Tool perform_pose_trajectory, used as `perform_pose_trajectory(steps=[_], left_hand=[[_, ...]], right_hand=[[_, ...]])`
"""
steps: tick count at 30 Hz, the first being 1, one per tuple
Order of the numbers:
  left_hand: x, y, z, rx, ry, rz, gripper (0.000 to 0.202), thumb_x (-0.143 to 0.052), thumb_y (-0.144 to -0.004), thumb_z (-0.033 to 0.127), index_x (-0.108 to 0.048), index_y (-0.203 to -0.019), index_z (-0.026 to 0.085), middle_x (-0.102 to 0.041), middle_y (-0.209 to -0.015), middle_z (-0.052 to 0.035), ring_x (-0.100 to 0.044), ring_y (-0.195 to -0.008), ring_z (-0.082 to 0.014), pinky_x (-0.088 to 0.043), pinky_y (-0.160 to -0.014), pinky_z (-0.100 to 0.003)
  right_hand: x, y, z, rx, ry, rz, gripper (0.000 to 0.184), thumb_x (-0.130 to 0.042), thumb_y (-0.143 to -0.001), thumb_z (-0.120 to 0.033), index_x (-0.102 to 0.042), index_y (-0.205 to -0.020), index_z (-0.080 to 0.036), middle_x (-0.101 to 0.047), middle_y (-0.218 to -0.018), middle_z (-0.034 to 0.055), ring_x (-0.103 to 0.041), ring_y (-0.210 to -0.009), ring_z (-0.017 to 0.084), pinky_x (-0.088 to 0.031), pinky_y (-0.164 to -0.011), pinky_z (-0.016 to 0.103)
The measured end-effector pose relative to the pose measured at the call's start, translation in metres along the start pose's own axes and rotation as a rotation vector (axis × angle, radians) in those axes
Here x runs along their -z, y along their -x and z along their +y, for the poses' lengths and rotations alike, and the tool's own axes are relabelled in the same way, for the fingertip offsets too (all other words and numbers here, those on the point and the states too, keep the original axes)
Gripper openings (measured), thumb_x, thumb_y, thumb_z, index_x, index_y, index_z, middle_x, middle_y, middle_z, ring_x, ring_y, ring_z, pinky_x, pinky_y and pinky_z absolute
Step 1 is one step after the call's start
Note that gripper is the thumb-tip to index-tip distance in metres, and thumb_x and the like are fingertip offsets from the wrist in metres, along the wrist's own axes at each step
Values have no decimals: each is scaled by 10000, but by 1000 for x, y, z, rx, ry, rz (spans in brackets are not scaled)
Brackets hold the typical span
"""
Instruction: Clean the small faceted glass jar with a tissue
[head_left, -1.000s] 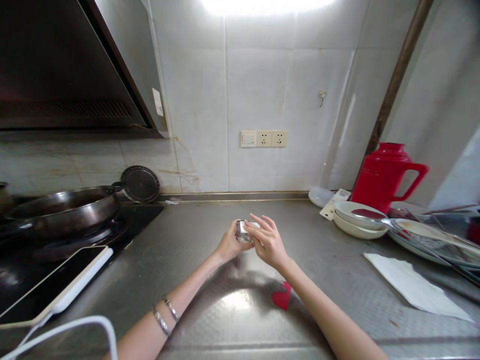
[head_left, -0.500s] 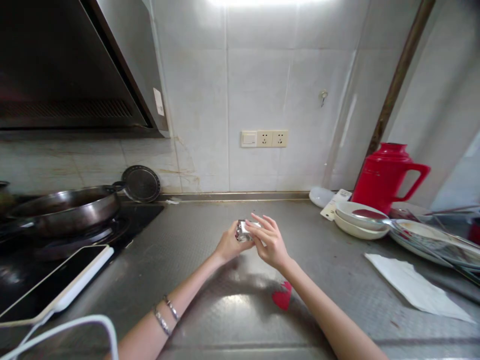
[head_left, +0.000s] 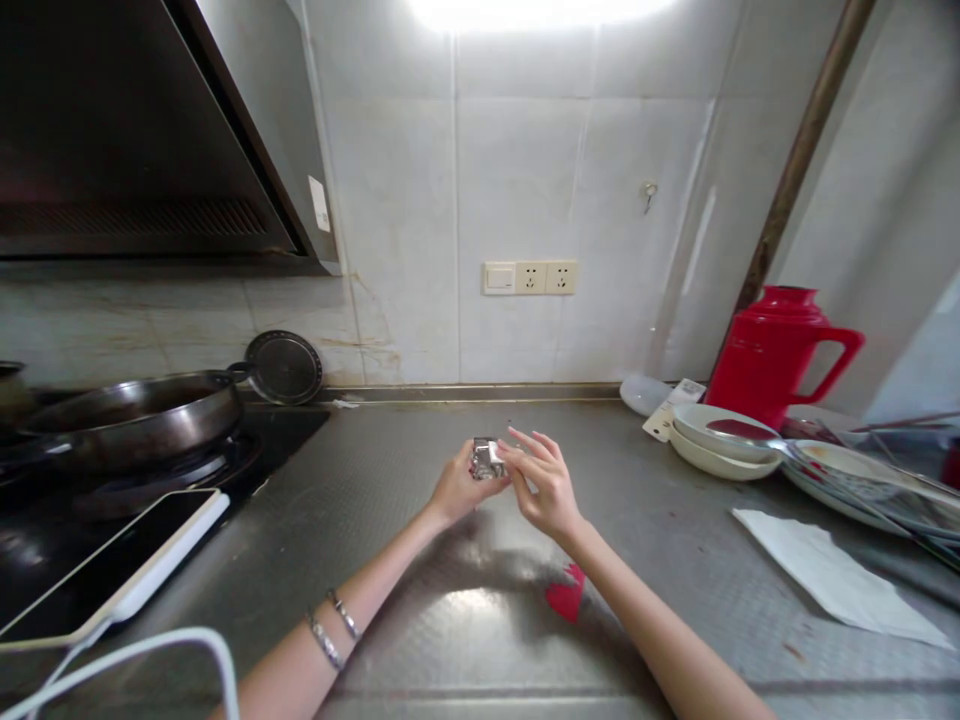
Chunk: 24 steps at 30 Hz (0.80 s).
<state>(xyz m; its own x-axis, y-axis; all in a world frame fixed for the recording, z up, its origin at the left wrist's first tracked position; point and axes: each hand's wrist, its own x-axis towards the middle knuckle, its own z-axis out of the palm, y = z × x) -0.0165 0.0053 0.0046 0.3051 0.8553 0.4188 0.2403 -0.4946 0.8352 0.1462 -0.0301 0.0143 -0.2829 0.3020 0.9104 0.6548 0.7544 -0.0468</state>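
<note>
My left hand (head_left: 459,486) is closed around a small shiny foil-wrapped packet (head_left: 486,458), held a little above the steel counter (head_left: 420,560). My right hand (head_left: 546,483) pinches the packet's right edge with thumb and forefinger, its other fingers spread out. Two thin bangles (head_left: 330,628) sit on my left wrist. A small red scrap (head_left: 566,597) lies on the counter just below my right forearm.
A dark wok (head_left: 127,415) sits on the stove at left, a round lid (head_left: 283,367) leaning on the wall behind it. A tablet (head_left: 105,570) with a white cable lies front left. At right stand a red jug (head_left: 780,350), stacked bowls (head_left: 720,440), plates and a white paper (head_left: 825,575).
Both hands stay together on the packet. My right fingers have shifted slightly along its edge; the view has drifted a little.
</note>
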Motion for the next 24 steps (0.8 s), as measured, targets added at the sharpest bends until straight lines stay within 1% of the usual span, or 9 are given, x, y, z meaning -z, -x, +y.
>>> perform_pose_trajectory(steps=[4,6,8,11,14,16,18,21,24], left_hand=[[2,-1,0,-6,-88,31,435,-744,-635,378,-533,-946,158,-652,-769,-3,-590,-661,-142,-425,-557,-224],[1,0,1,-39,-132,26,423,-748,-626,361,-536,-933,163,-650,-750,5,-586,-657,-140,-414,-559,-221],[-1,2,3,-56,-133,11,455,-751,-626,376,-543,-972,167,-662,-782,0,-591,-672,-140,-414,-572,-220],[-3,3,5,-33,-87,2,504,-744,-636,428,-545,-1016,163,-674,-821,-16,-603,-686,-143,-425,-581,-222],[-2,1,5,7,-71,32,470,-719,-661,451,-541,-983,158,-674,-812,-22,-614,-685,-151,-434,-575,-229],[0,0,4,2,-109,67,441,-722,-655,437,-544,-952,163,-673,-813,-23,-622,-699,-159,-442,-588,-237],[0,1,4,-19,-154,79,418,-725,-653,419,-550,-939,170,-669,-796,-15,-622,-691,-160,-439,-591,-238],[-1,3,6,-52,-139,45,433,-720,-667,425,-554,-975,171,-669,-804,-13,-612,-686,-149,-431,-588,-227],[-3,5,7,-57,-44,11,507,-730,-657,454,-554,-1028,158,-664,-824,-21,-596,-688,-140,-437,-593,-223]], right_hand=[[0,-1,-7,109,-19,-66,354,-499,-847,-86,-594,-1141,-260,-701,-1093,47,-536,-1205,244,-351,-1004,496],[0,-1,-6,91,-8,-60,362,-490,-848,-80,-592,-1143,-262,-695,-1108,43,-523,-1219,245,-351,-1002,499],[0,-2,-3,37,6,-39,371,-483,-849,-73,-590,-1146,-268,-694,-1111,37,-512,-1229,248,-355,-995,502],[2,-2,1,-15,10,-2,365,-485,-849,-76,-596,-1139,-269,-706,-1081,38,-523,-1218,249,-361,-988,502],[3,-2,-2,22,-18,-3,354,-492,-846,-85,-605,-1130,-264,-713,-1058,47,-545,-1195,246,-365,-990,496],[4,-3,-6,65,-44,-27,350,-496,-845,-90,-606,-1129,-263,-711,-1064,48,-547,-1193,244,-361,-997,495],[3,-3,-8,75,-57,-42,346,-496,-847,-93,-609,-1126,-264,-708,-1074,46,-540,-1200,244,-349,-1008,501],[1,-3,-7,-12,-56,-21,332,-479,-864,-104,-618,-1116,-270,-700,-1093,44,-540,-1200,247,-342,-1013,517],[0,-3,-3,-129,-77,28,293,-472,-886,-140,-640,-1087,-272,-702,-1085,49,-564,-1171,250,-376,-994,510]])
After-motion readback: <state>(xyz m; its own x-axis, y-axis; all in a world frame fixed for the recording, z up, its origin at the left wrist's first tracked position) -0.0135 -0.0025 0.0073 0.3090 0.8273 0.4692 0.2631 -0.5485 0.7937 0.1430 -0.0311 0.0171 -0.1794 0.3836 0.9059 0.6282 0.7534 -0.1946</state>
